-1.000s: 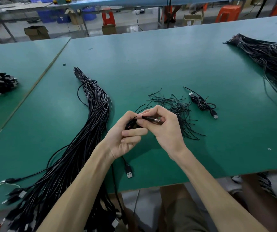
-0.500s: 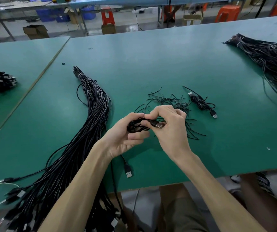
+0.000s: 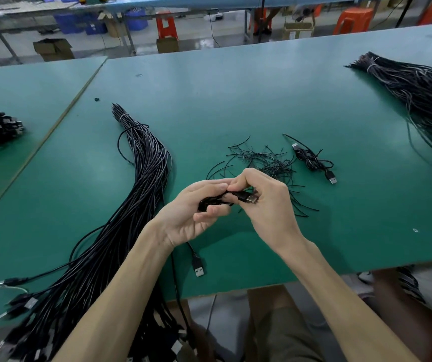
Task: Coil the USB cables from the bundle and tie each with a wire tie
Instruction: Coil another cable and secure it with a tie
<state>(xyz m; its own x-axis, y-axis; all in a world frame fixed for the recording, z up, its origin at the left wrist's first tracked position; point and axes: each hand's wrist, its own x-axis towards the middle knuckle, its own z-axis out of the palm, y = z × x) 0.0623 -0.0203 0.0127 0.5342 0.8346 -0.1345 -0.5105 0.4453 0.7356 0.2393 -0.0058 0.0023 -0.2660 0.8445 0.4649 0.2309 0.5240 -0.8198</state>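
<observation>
Black cable is held in a small coil over the middle of the green table. It is gripped by the curled fingers of the left hand, and its silver plug is pinched by the right hand. The big bundle is laid to the left, and thin wire ties are piled just on the far side of the hands.

Left hand palm-up and curled — right hand knuckles-up, pinching; the 2 touch, forearms converging.
</observation>
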